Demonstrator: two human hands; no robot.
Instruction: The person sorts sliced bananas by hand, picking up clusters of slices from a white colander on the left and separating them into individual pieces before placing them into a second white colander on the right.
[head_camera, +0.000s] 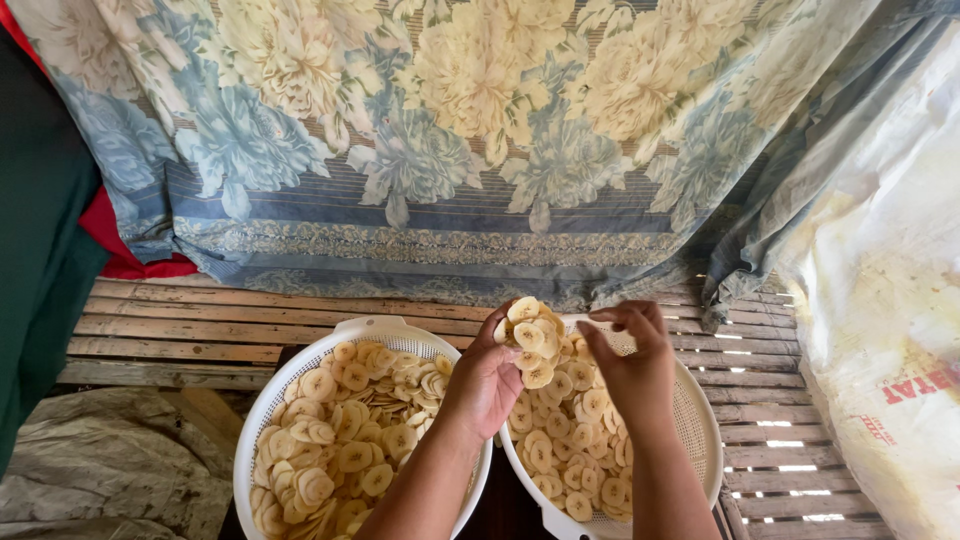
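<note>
The left hand is cupped around a small stack of pale yellow banana chips, holding it raised over the gap between two white mesh baskets. The right hand is just beside that stack on its right, fingers bent and pinched narrow at the tips, which touch or nearly touch the chips; whether it grips one I cannot tell. Both forearms come up from the near edge. The left basket is heaped with chips nearly to its rim, and the left wrist crosses its right edge. The right basket holds a shallower layer, with bare mesh showing along its right wall. The two rims sit just beside each other, leaving only a dark sliver between them. Both rest on a slatted bamboo platform, whose open slats run free to the far left and to the right of the baskets. A flowered cloth hangs along the far side, a pale sack crowds the right edge, and crumpled grey sheeting lies near left.
</note>
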